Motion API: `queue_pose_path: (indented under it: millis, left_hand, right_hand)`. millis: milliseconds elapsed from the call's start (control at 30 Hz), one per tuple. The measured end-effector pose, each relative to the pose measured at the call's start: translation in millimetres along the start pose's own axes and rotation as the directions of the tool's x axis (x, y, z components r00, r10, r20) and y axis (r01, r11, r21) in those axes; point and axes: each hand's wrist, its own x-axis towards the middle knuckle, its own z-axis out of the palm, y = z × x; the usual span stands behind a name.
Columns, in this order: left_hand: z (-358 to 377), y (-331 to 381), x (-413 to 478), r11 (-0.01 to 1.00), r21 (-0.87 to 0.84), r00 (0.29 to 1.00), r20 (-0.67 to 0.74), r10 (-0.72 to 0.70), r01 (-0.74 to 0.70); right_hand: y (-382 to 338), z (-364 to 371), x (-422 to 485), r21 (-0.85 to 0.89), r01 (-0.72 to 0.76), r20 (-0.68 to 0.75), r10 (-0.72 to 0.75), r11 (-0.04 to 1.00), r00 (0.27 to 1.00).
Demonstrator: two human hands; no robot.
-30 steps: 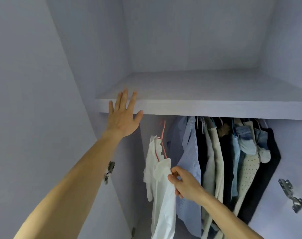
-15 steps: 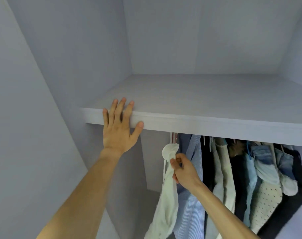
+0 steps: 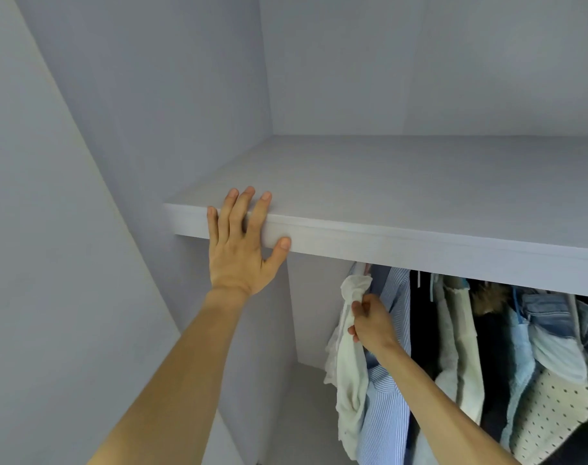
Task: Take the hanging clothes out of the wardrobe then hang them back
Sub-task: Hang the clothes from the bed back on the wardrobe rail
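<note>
Head view, inside a wardrobe. At 9 o'clock the left hand (image 3: 240,250) lies flat, fingers straight, over the front edge of the shelf (image 3: 403,196), probably to steady the reach. At 5 o'clock the right hand (image 3: 373,322) pinches the bunched top of a white garment (image 3: 351,364) just under the shelf, likely guiding its hanger at the hidden rail, beside a blue striped shirt (image 3: 386,414). No writing is readable

white top (image 3: 350,347) bunched, hanging leftmost
</note>
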Motion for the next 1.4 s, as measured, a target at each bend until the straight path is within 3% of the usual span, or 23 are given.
queue_pose_path:
  millis: [233, 567, 667, 800, 933, 1067, 1200, 1400]
  left_hand:
    - [0.9, -1.3, -0.3, 1.000, 0.004, 1.000, 0.000, 0.007, -0.007]
    - [-10.5, 3.1, -0.9, 0.999, 0.024, 0.994, 0.103, -0.032, 0.030]
    - [-26.7, 12.2, -12.9, 0.993, -0.033, 0.981, 0.166, -0.104, 0.111]
    - [-55.1, 13.3, -91.1, 0.949, -0.099, 0.910, 0.330, -0.251, 0.298]
    - [-108.2, 12.1, -229.2, 0.873, -0.046, 0.742, 0.550, -0.384, 0.485]
    - [-199.0, 20.6, -360.0, 0.742, 0.250, 0.461, 0.648, -0.606, 0.623]
    - [-310.7, 36.8, -470.3, 0.506, 0.476, 0.190, 0.566, -0.802, 0.719]
    - [-479.7, 98.7, -613.9, 0.007, 0.640, -0.184, 0.231, -0.955, 0.769]
  right_hand:
    - [-0.6, -1.7, -6.8, -0.061, -0.006, -0.081, 0.001, 0.998, 0.997]
    - [15.7, -11.7, -33.7, -0.041, 0.091, 0.006, -0.091, 0.995, 0.996]
    - [17.1, -16.1, -62.6, -0.191, 0.159, 0.000, -0.162, 0.969, 0.987]
    - [11.8, -11.2, -102.4, -0.305, 0.242, 0.112, -0.218, 0.921, 0.969]
    - [11.2, 18.8, -144.1, -0.370, 0.410, 0.333, -0.293, 0.834, 0.896]
    - [17.3, 71.4, -211.1, -0.384, 0.630, 0.625, -0.312, 0.675, 0.716]
    - [27.1, 125.8, -306.7, -0.220, 0.789, 0.828, -0.318, 0.574, 0.462]
    - [53.7, 191.5, -466.8, 0.098, 0.916, 0.956, -0.292, 0.389, 0.022]
